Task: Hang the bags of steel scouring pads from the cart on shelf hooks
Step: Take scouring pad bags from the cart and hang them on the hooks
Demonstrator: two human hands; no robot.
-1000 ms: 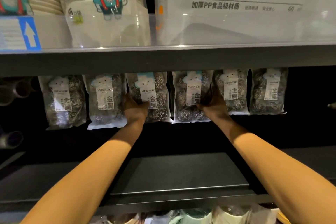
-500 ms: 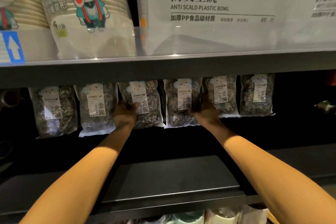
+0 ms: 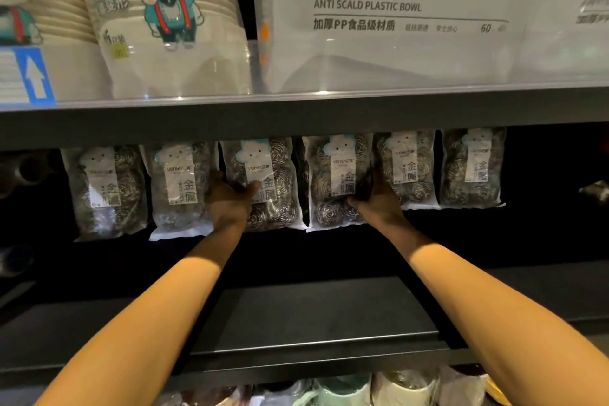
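Six bags of steel scouring pads hang in a row just under the front edge of the dark upper shelf (image 3: 296,119). Their tops are tucked behind that edge, so the hooks are hidden. Every bag has its long axis vertical, with the white label upright and facing near and the sealed bottom seam pointing down. The first bag (image 3: 105,188) and second bag (image 3: 179,188) on the left lean a little. The fifth bag (image 3: 407,168) and sixth bag (image 3: 471,168) on the right hang straighter. The left grip (image 3: 230,198) grasps the third bag (image 3: 276,208) at its left edge, thumb laid across the front and fingers behind. The right grip (image 3: 375,198) grasps the fourth bag (image 3: 333,181) at its lower right edge, fingers curled behind it. The third and fourth bags hang side by side, nearly touching. On the upper shelf stand a pack of paper cups (image 3: 164,20) printed with an elephant and, to its right, a pack of plastic bowls (image 3: 379,10). Below the arms lies a dark lower shelf (image 3: 313,313).
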